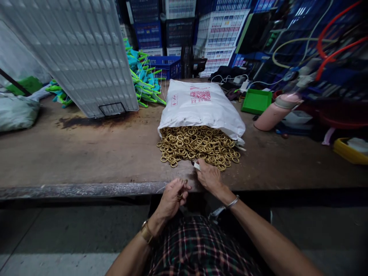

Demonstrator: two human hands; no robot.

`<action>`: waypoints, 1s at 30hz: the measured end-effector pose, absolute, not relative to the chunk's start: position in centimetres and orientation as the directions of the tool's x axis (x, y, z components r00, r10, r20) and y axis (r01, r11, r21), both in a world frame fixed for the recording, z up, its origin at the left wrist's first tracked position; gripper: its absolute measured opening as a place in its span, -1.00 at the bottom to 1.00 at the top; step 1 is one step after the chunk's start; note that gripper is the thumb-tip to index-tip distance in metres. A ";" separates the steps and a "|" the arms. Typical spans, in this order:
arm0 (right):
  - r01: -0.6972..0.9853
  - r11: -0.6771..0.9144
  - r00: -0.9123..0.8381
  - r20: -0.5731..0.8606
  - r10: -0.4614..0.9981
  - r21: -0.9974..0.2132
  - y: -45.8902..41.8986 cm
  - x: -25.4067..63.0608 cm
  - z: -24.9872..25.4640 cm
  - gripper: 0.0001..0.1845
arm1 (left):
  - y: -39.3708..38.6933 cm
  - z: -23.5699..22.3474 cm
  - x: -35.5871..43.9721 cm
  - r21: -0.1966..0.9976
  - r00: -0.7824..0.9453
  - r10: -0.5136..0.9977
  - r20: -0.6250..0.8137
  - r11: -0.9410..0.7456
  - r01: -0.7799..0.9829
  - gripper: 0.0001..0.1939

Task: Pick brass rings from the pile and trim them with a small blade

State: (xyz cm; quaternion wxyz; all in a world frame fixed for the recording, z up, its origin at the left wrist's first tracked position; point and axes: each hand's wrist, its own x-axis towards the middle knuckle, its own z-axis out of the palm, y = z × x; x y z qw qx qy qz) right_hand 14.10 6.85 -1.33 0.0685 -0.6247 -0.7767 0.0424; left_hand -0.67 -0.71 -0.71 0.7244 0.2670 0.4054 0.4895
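Brass-coloured rings [198, 143] spill in a heap from the open mouth of a white woven sack [198, 109] lying on the table. My left hand [171, 196] is closed just past the table's front edge, with a few of these rings between its fingers. To its right, my right hand [211, 177] reaches over the table at the near side of the heap. Its fingers are closed around a small white object [197, 166] with a dark tip, whose kind I cannot make out. The palm side of the right hand is hidden.
A grey ribbed plastic panel [86, 57] stands tilted at the left, near green and blue plastic pieces [146, 76]. On the right are a green tray [257, 101], a pink bottle [276, 113] and a yellow container [349, 151]. Stacked crates [221, 28] rise behind the table [86, 153].
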 end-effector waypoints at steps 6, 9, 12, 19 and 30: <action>0.985 0.153 -0.154 -0.007 0.988 -0.085 7.9 13.9 -1.1 -0.79 | -0.5 -1.6 -1.3 0.697 0.186 0.919 -0.348 0.386 -0.605 -0.71; 0.988 0.128 -0.132 -0.042 0.990 -0.088 8.0 13.8 -0.8 -0.79 | -0.3 -1.4 -1.5 0.617 0.220 0.894 -0.389 0.430 -0.658 -0.76; 0.986 0.124 -0.132 -0.065 0.989 -0.110 8.1 14.0 -0.7 -0.78 | 0.0 -1.3 -1.6 0.535 0.269 0.871 -0.411 0.469 -0.703 -0.81; 0.959 0.181 -0.208 -0.108 0.972 -0.217 7.5 14.4 -1.3 -0.79 | 0.1 -1.3 -2.2 0.448 0.302 0.845 -0.441 0.499 -0.742 -0.78; 0.550 0.373 -0.461 0.101 0.882 -0.747 4.4 13.2 -0.6 -0.86 | 0.2 -0.7 -1.4 0.740 0.049 0.910 -0.413 0.366 -0.563 -0.70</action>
